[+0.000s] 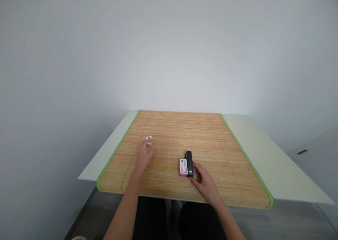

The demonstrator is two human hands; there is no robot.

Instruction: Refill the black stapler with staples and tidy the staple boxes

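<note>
A black stapler [189, 163] lies lengthwise on the bamboo mat near its front edge. My right hand [204, 182] holds it from the right, with the thumb at its near end and the fingers along its side. Directly left of the stapler, and close against it, sits a small red-and-white box [183, 167] with printing on top. Farther left, my left hand [144, 155] reaches over the mat, thumb and fingers apart. Its fingertips partly cover a small white piece [149, 138] with a dark mark; whether they touch it I cannot tell.
The bamboo mat [179, 127] has green edging and hangs slightly over the front of a white table [274, 162]. Pale walls stand behind and at the sides. A dark handle [302, 152] shows on the right. My legs are below the table edge.
</note>
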